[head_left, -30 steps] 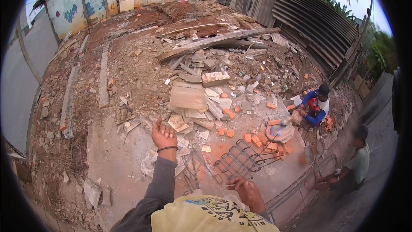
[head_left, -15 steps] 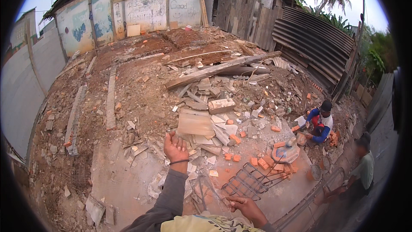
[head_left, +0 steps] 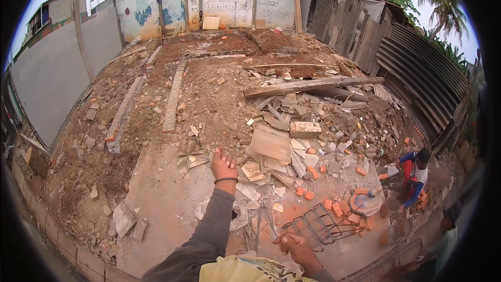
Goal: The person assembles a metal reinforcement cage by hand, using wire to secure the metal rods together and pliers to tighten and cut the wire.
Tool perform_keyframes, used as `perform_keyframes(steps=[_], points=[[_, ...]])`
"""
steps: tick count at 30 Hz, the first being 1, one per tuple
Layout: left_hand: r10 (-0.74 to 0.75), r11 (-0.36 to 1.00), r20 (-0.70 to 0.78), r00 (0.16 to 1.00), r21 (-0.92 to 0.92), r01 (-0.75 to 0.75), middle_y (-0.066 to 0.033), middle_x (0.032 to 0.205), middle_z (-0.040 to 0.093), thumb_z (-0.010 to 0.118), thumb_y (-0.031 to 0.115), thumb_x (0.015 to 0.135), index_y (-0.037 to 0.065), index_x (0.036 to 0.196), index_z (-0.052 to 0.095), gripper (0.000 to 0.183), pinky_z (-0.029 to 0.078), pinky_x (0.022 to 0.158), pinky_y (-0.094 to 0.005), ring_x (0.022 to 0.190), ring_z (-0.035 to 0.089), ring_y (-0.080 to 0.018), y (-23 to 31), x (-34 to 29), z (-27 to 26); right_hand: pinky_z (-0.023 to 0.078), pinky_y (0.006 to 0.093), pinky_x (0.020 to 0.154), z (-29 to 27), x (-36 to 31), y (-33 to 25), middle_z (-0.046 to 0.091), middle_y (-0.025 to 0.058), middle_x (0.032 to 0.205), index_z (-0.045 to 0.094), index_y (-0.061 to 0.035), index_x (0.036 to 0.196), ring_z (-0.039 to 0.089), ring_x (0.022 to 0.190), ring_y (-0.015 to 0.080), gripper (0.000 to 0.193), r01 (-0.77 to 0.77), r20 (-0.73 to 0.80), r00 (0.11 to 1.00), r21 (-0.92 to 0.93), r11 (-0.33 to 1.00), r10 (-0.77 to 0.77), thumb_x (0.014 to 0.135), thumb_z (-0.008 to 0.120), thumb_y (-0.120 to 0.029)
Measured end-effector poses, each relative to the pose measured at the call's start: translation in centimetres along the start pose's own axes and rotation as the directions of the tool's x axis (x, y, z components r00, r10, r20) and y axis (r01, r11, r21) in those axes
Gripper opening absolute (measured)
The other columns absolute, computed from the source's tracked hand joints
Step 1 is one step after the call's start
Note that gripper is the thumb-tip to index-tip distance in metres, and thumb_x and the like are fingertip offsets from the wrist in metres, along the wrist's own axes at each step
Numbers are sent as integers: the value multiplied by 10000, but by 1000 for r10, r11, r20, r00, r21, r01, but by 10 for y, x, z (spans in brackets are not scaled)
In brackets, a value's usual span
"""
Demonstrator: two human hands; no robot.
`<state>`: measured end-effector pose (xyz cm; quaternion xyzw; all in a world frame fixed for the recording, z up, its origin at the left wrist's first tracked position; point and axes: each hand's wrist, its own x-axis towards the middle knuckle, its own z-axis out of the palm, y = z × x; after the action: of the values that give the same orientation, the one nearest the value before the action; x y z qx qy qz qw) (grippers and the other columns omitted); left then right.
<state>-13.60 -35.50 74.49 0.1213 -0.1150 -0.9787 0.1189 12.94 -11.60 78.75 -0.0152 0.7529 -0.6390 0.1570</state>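
Note:
My left hand (head_left: pixel 224 165), with a dark band at the wrist, is stretched forward over the slab. Its fingers are curled into a fist, and nothing shows in it. Lower down, near the front of my body, my right hand (head_left: pixel 301 251) has its index finger bent forward and the other fingers curled in. Whatever it may pinch is too small to make out. Close to its fingertips are thin metal rods (head_left: pixel 257 230). A rebar cage (head_left: pixel 318 224) lies on the slab just beyond and to the right. Broken flat boards (head_left: pixel 270 143) lie beyond my left hand.
Rubble surrounds the concrete slab (head_left: pixel 151 219), with a long wooden beam (head_left: pixel 313 85) across the heap. Orange bricks (head_left: pixel 336 209) lie at right. A crouching co-worker (head_left: pixel 416 175) is beside buckets (head_left: pixel 389 207); another person (head_left: pixel 448 237) is at the lower right edge.
My view has turned left, so the scene sits further right. My left hand has closed from a loose, palm-up curl into a fist. The crouching co-worker's arms have shifted.

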Motion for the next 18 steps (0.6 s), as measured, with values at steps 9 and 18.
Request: perform_keyframes(steps=[9, 18], points=[[-127, 992, -3, 992, -6, 127, 62, 497, 329, 511, 197, 975, 78, 926, 564, 139, 266, 331, -249, 372, 298, -76, -26, -38, 8, 438, 319, 563, -19, -15, 22, 574, 62, 699, 645, 31, 983, 537, 609, 149, 311, 145, 307, 933, 152, 978, -186, 980, 560, -269], [-284, 955, 108, 953, 126, 270, 60, 501, 319, 510, 182, 971, 68, 939, 550, 126, 259, 342, -253, 377, 299, -80, -104, -111, 45, 482, 351, 617, -113, -43, 97, 618, 233, 789, 649, -11, 1016, 615, 682, 217, 250, -76, -284, 933, -758, 648, -223, 976, 542, -233]])
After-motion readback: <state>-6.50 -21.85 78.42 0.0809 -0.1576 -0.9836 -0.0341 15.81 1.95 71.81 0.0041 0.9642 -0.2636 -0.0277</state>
